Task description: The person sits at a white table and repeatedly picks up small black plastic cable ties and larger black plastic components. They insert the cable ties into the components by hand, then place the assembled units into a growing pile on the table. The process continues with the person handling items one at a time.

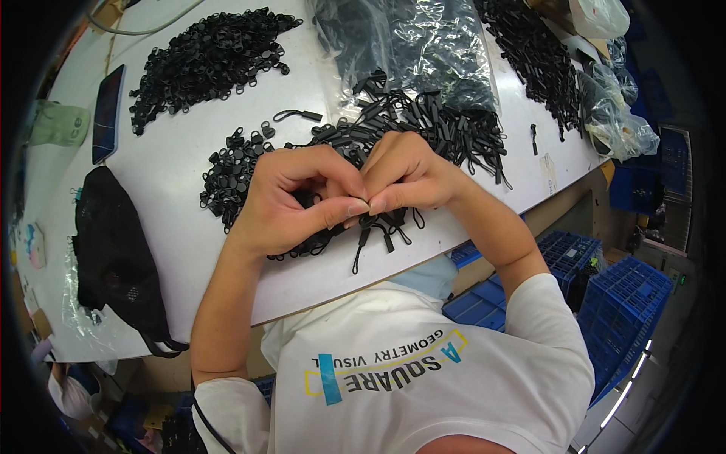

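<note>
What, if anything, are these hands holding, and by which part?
The left hand and right hand seem to pinch a thin black cord together; exactly which part cannot be told.

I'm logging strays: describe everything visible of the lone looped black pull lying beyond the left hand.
The looped black pull has a slim tab at its right end, plastic or rubber by its look, and a thin cord loop reaching left. It lies flat on the white table, loop open, beyond the left hand and beside the heap of similar pulls. No hand touches it; finer detail is too small to tell.
</note>
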### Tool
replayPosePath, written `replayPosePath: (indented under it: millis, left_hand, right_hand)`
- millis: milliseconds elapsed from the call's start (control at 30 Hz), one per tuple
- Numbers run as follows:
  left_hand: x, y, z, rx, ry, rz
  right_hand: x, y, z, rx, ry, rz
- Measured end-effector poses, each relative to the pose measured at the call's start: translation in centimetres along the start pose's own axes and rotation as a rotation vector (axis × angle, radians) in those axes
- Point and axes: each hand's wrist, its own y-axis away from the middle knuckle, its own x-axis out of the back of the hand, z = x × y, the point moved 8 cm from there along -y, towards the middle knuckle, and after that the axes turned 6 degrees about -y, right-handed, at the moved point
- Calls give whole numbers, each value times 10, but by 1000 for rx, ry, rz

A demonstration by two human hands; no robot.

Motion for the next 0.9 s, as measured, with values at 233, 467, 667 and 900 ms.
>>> replayPosePath:
  millis: [233, 467, 667, 900]
  left_hand:
    - [2, -1, 6, -85, -124, -16]
    - [17, -1, 3, 54, -181, 347]
    - [16, -1, -27, 295, -277, 158]
    - [31, 1, -11, 124, -432, 372]
  right_hand:
    - [-6, -1, 2, -48, -48, 9]
    - [11, -1, -14, 20, 326, 265]
    - [7, 4, -29, 225, 904, 361]
    - [0, 4, -25, 277, 1049, 340]
